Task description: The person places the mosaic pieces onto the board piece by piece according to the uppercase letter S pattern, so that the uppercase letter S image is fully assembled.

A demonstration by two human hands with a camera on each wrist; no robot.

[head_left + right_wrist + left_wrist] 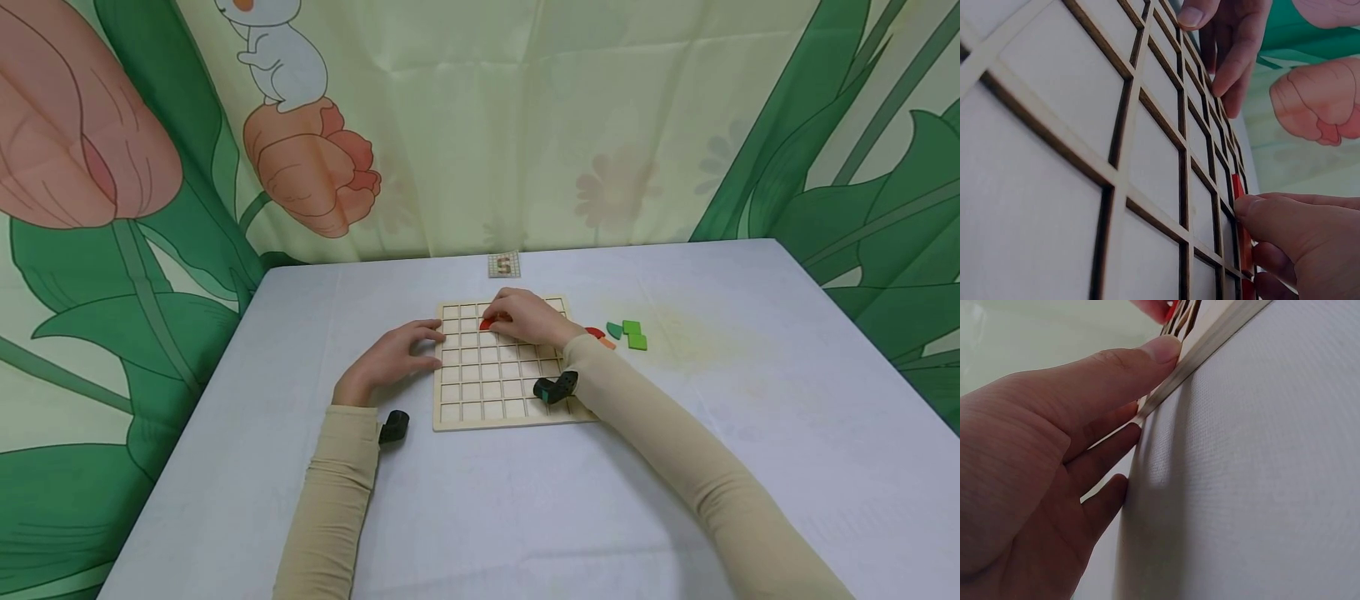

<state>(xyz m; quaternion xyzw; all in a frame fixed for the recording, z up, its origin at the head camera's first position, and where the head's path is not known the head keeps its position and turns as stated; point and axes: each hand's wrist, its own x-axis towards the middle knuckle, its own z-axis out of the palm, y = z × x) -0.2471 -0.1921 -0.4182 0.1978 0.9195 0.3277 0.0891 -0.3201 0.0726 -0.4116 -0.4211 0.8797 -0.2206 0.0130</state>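
Observation:
A wooden grid board (471,392) with square cells lies on the white-covered table. Over its far rows, my right hand (528,318) pinches a small red piece (486,324) between thumb and fingers. Seen from the right wrist, that red piece (1244,247) is tilted at the cells, and a bit of red shows just below it. At the board's left edge, my left hand (393,354) rests with fingers spread. Its thumb (1163,350) lies on the rim of the board in the left wrist view, the other fingers along the side.
Right of the board lie a red piece (595,332), an orange piece (608,343), a dark green piece (614,330) and green squares (637,342). A small patterned card (504,265) sits at the table's far edge. Behind hangs a printed curtain (465,150).

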